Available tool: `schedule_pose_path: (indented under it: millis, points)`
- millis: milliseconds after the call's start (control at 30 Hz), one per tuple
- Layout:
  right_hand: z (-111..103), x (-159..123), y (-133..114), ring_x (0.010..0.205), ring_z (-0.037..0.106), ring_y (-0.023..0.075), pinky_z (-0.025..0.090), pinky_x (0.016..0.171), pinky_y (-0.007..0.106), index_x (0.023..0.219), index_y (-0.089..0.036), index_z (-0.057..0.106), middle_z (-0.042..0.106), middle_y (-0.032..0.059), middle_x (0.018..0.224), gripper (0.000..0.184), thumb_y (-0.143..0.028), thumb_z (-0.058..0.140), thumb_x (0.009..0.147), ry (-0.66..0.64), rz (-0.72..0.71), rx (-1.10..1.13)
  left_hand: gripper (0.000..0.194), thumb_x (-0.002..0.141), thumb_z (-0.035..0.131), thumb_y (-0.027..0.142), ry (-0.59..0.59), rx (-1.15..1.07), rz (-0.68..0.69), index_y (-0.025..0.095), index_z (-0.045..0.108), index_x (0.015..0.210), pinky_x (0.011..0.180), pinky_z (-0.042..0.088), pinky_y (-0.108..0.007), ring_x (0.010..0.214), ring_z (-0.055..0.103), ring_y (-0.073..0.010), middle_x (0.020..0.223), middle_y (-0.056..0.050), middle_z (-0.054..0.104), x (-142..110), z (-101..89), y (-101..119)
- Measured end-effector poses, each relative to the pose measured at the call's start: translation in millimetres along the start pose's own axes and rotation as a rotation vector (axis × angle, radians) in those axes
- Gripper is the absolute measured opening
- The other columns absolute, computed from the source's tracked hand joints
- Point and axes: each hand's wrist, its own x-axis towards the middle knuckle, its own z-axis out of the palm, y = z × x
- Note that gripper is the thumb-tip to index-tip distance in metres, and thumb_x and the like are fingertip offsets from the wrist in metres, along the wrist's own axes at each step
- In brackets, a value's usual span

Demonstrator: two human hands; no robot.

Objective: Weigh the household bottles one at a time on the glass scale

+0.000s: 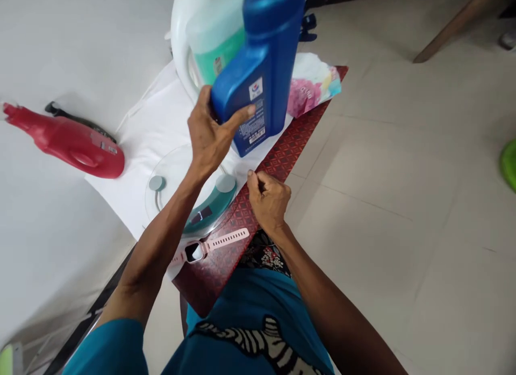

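My left hand (213, 130) is closed around the lower left side of a blue plastic bottle (278, 79), thumb across its printed label and fingers hidden behind. The bottle leans slightly, in front of a jug of green liquid (217, 52). By the table's edge, my right hand (269, 197) is curled into a fist, with nothing visible in it. Below my left forearm lies a round glass scale (215, 208) with a teal band and small display. A smartwatch with a pink strap (228, 239) rests at the near corner.
A red bottle (80, 144) stands at the left on the white cloth (137, 128), with a dark object (78, 120) behind it. A colourful packet (312, 87) lies at the far right of the red patterned table (296, 144). Tiled floor (382, 203) stretches to the right.
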Motion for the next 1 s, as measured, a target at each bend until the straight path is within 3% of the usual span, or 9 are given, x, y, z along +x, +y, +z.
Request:
schedule_pose_path:
  millis: [167, 267, 367, 533, 633, 833, 1000]
  points:
    - [-1.0, -0.3, -1.2, 0.055, 0.036, 0.0130, 0.029, 0.062, 0.032, 0.061, -0.025, 0.040, 0.044, -0.0032, 0.053, 0.050, -0.044, 0.050, 0.106, -0.006, 0.003, -0.016, 0.056, 0.073, 0.100, 0.060, 0.076, -0.150, 0.098, 0.023, 0.064, 0.095, 0.073, 0.060, -0.035, 0.085, 0.067, -0.0173, 0.092, 0.000, 0.066, -12.6, -82.8, 36.9]
    - [-1.8, -1.0, -0.8, 0.055, 0.039, 0.0129, 0.029, 0.062, 0.031, 0.061, -0.025, 0.041, 0.046, -0.0029, 0.054, 0.051, -0.045, 0.050, 0.107, -0.031, 0.012, -0.028, 0.057, 0.070, 0.100, 0.063, 0.184, 0.005, 0.112, 0.025, 0.063, 0.091, 0.070, 0.060, -0.039, 0.085, 0.067, -0.0194, 0.086, 0.001, 0.061, -35.1, -133.2, 37.7]
    - [-1.7, -2.1, 0.7, 0.055, 0.041, 0.0129, 0.030, 0.063, 0.032, 0.062, -0.025, 0.044, 0.049, -0.0026, 0.055, 0.051, -0.045, 0.050, 0.107, -0.047, 0.012, -0.054, 0.059, 0.070, 0.099, 0.062, 0.242, 0.177, 0.012, 0.026, 0.055, 0.085, 0.066, 0.056, -0.044, 0.086, 0.067, -0.0229, 0.081, 0.002, 0.056, -63.6, -162.9, 31.0]
    - [-0.5, -3.9, 2.8, 0.056, 0.042, 0.0130, 0.031, 0.064, 0.032, 0.064, -0.024, 0.050, 0.050, -0.0022, 0.056, 0.050, -0.045, 0.049, 0.109, -0.062, 0.017, -0.106, 0.065, 0.067, 0.097, 0.065, 0.315, 0.219, -0.087, 0.024, 0.050, 0.083, 0.067, 0.057, -0.037, 0.074, 0.054, -0.0153, 0.078, 0.004, 0.047, -100.7, -169.7, 16.1]
    - [0.0, -4.2, 3.6, 0.055, 0.039, 0.0130, 0.031, 0.064, 0.032, 0.064, -0.024, 0.052, 0.048, -0.0026, 0.055, 0.049, -0.045, 0.050, 0.108, -0.071, 0.011, -0.110, 0.060, 0.071, 0.096, 0.062, 0.310, 0.256, -0.168, 0.024, 0.052, 0.087, 0.070, 0.060, -0.038, 0.077, 0.058, -0.0178, 0.079, 0.004, 0.049, -113.1, -166.8, 7.5]
    - [-0.1, -5.0, 4.6, 0.054, 0.038, 0.0131, 0.030, 0.064, 0.032, 0.064, -0.024, 0.051, 0.045, -0.0037, 0.055, 0.049, -0.046, 0.050, 0.107, -0.067, -0.012, -0.131, 0.057, 0.078, 0.092, 0.063, 0.274, 0.290, -0.201, 0.024, 0.057, 0.100, 0.079, 0.064, -0.039, 0.088, 0.068, -0.0221, 0.089, 0.001, 0.059, -120.6, -165.3, -5.1]
    - [-3.2, -6.4, 4.4, 0.055, 0.042, 0.0144, 0.032, 0.065, 0.034, 0.064, -0.024, 0.051, 0.049, -0.0019, 0.056, 0.049, -0.049, 0.050, 0.106, -0.085, -0.027, -0.149, 0.069, 0.078, 0.091, 0.068, 0.224, 0.228, -0.259, 0.024, 0.058, 0.120, 0.087, 0.066, -0.043, 0.100, 0.073, -0.0250, 0.110, -0.005, 0.070, -129.1, -165.5, 0.4]
